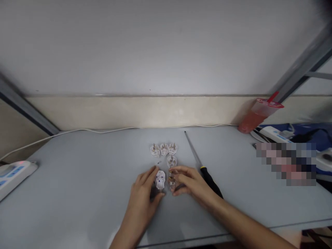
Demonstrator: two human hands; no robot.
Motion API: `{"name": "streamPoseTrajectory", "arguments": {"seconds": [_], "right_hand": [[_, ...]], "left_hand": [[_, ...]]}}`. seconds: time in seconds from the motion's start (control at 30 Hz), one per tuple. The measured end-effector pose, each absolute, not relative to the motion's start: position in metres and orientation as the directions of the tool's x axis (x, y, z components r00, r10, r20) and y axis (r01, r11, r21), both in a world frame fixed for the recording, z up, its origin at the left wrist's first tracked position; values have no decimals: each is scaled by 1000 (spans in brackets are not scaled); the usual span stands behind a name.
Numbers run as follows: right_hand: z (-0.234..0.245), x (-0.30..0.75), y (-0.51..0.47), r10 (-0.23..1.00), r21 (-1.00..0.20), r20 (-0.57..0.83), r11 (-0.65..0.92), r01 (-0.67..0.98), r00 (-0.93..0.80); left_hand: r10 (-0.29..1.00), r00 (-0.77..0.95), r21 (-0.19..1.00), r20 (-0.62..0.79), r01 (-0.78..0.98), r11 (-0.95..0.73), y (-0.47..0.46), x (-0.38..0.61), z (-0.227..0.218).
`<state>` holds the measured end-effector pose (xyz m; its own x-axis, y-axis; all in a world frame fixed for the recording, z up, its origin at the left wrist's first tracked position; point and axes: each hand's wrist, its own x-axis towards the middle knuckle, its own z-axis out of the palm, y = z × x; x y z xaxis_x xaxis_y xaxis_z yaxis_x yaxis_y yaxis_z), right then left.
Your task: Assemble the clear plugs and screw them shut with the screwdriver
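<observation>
My left hand [144,190] pinches a white plug cover [160,180] between thumb and fingers, just above the grey table [77,180]. My right hand [190,183] is curled round a clear plug body [171,181] with metal parts showing inside it. The two pieces sit side by side, nearly touching. Beyond my hands lie several more clear plugs [164,149], prongs up, in a row of three with one more plug [171,160] behind the held pieces. A tiny screw [159,162] rests loose near them.
A black-handled screwdriver [201,166] lies to the right of my right hand, shaft pointing away. At the far right stands a red drink cup with straw [255,117] beside power strips [275,133]. Another power strip [12,173] lies at the left edge. A white cable [103,130] runs along the wall.
</observation>
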<state>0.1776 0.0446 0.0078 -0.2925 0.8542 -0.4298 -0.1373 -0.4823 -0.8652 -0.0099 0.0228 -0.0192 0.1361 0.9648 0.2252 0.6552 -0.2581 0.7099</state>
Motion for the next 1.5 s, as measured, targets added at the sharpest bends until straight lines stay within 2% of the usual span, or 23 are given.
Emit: {"name": "streamPoseTrajectory", "arguments": {"seconds": [0.2, 0.33, 0.5, 0.57, 0.67, 0.7, 0.77, 0.87, 1.07, 1.2, 1.27, 1.37, 1.43, 1.5], "right_hand": [[14, 183, 42, 810, -836, -381, -508, -207, -446], [19, 184, 40, 751, -822, -384, -543, -172, -537], [16, 191, 39, 748, -881, -331, -464, -96, -575], [18, 195, 41, 789, -937, -263, -345, -47, -556], [25, 200, 43, 885, -993, -9, 47, 108, -466], [28, 202, 43, 874, -969, 82, 182, 167, -479], [33, 205, 43, 804, -893, 177, 373, 250, -568], [34, 209, 43, 736, -806, 170, 486, 337, -656], [29, 213, 46, 678, -778, 136, 525, 346, -723], [34, 215, 48, 676, -779, 239, 562, 278, -697], [35, 217, 50, 736, -797, 300, 543, 264, -606], [29, 217, 54, 864, -775, 246, 448, 446, -439], [21, 215, 57, 898, -722, 161, 391, 571, -411], [12, 213, 58, 903, -689, 111, 370, 623, -415]], "left_hand": [[917, 105, 709, 384, 603, -366, -3, 2, -11], [929, 138, 781, 342, 509, -363, -10, 11, -6], [954, 96, 857, 283, 422, -296, -10, 14, -3], [958, 98, 872, 269, 398, -285, -11, 14, -1], [960, 123, 890, 250, 361, -278, -15, 16, -1], [959, 131, 892, 250, 355, -281, -16, 18, -1], [956, 144, 889, 255, 354, -291, -18, 21, -4], [950, 163, 884, 266, 353, -307, -20, 26, -9], [944, 162, 887, 288, 325, -327, -20, 31, -15], [949, 171, 899, 266, 310, -308, -19, 31, -14], [950, 174, 895, 258, 327, -303, -19, 30, -13], [948, 175, 887, 265, 341, -311, -20, 29, -13], [948, 171, 883, 268, 349, -313, -20, 29, -13], [950, 166, 878, 263, 367, -307, -21, 28, -13]]}}
